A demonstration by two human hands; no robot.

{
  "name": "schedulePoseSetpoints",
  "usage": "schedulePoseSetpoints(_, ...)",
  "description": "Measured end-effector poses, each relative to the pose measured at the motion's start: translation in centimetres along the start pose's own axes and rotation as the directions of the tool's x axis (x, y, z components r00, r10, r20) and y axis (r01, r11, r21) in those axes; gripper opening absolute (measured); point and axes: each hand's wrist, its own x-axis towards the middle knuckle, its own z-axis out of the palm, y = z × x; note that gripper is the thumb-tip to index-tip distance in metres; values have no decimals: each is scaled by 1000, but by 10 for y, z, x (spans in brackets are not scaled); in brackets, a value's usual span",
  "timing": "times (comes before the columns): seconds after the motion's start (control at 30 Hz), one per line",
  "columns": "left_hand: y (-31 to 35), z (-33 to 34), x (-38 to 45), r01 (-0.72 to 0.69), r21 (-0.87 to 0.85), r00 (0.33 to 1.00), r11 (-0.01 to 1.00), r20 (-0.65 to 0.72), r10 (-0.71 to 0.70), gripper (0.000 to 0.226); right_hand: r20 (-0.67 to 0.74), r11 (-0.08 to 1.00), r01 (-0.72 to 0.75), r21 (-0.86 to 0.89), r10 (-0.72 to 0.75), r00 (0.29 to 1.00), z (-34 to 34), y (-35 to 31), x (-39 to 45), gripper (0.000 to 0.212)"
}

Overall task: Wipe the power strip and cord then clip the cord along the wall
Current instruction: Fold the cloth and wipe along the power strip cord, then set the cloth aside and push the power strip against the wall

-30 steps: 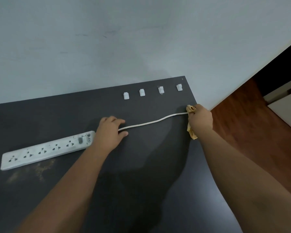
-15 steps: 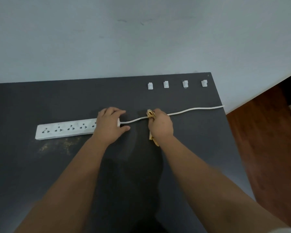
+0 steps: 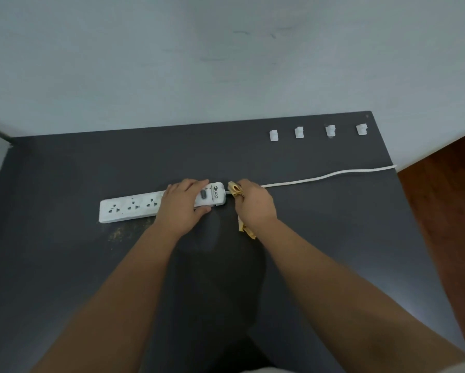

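Note:
A white power strip [image 3: 129, 207] lies flat on the dark table [image 3: 64, 265]. My left hand [image 3: 181, 208] presses down on its switch end, fingers over the top and thumb on the near side. Its white cord [image 3: 328, 176] runs right to the table's edge. My right hand [image 3: 254, 204] grips a folded yellow cloth [image 3: 235, 190] pinched around the cord just beside the strip's end; a tail of the cloth [image 3: 246, 230] hangs out below my palm. Several white cord clips [image 3: 273, 135] stand in a row near the wall.
A pale wall [image 3: 226, 63] rises behind the table. Dusty smudges [image 3: 118, 232] mark the table in front of the strip. Wooden floor [image 3: 446, 211] shows past the table's right edge.
My right hand slid the cloth leftward along the cord from the table's right edge to the strip's end. My left hand shifted from the cord's start onto the strip itself.

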Motion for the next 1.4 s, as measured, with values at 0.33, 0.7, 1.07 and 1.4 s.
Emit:
schedulePoseSetpoints(0.33, -14, -23, -9, -10, -80, 1000, 997, 28, 12, 72, 70, 982, -51, 182, 39, 997, -73, 25, -39, 11)
schedulePoseSetpoints(0.7, 58, -37, -77, 331, -899, 940, 285, 340, -18, 56, 329, 307, -346, 886, 107, 938, -42, -44, -81, 27)
schedulePoseSetpoints(1.07, 50, -45, -139, 346, -938, 873, -39, 336, -354, 27, 414, 373, -407, 834, 63, 908, -45, -58, -111, 21)
schedulePoseSetpoints(1.4, 35, -59, -211, 295, -955, 826, 39, 234, -512, 18, 732, 525, -613, 591, -29, 681, -22, -55, -155, 25)
